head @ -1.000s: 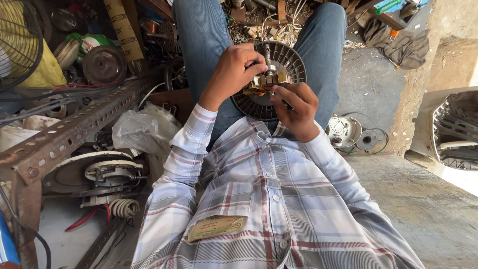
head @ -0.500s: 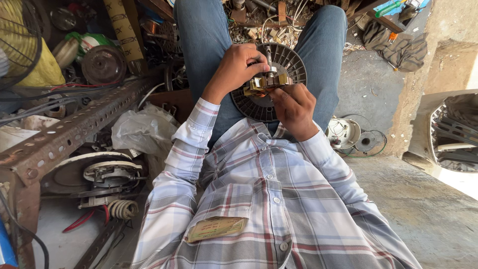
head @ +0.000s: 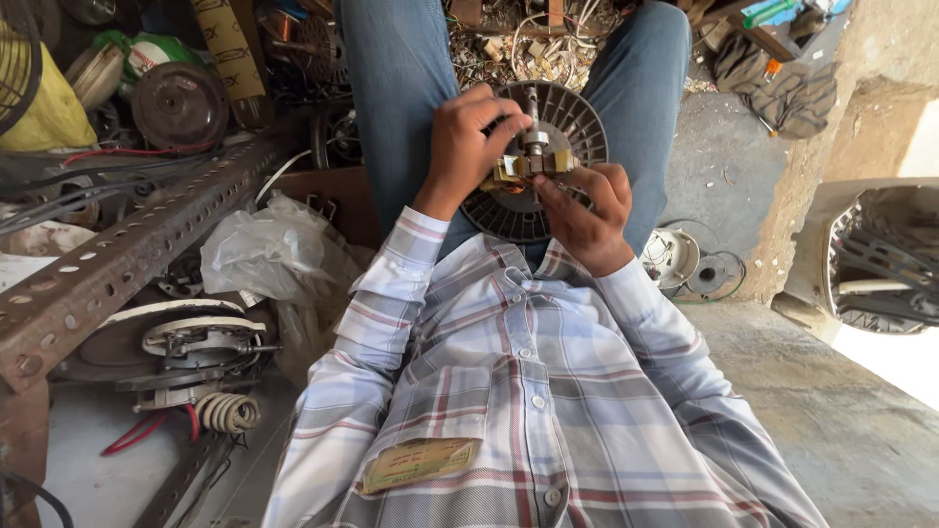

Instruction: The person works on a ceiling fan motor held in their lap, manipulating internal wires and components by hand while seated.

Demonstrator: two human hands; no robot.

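Note:
A small motor part (head: 531, 164) with copper windings and a metal shaft is held over my lap between both hands. My left hand (head: 466, 145) grips it from the left, fingers curled over its top. My right hand (head: 584, 207) pinches it from below and the right. Under the part, a round dark ribbed fan housing (head: 577, 115) rests on my jeans. I wear a plaid shirt with a paper slip in the chest pocket.
A rusty perforated angle-iron bar (head: 127, 254) runs along the left. A crumpled plastic bag (head: 259, 256), a fan motor with coiled wire (head: 191, 352), round metal discs (head: 178, 103) and a yellow fan guard (head: 24, 78) lie left. White fan parts (head: 673, 256) sit right on the concrete floor.
Both hands have kept hold of the motor part, shifting their fingers slightly on it. The view has tilted a little.

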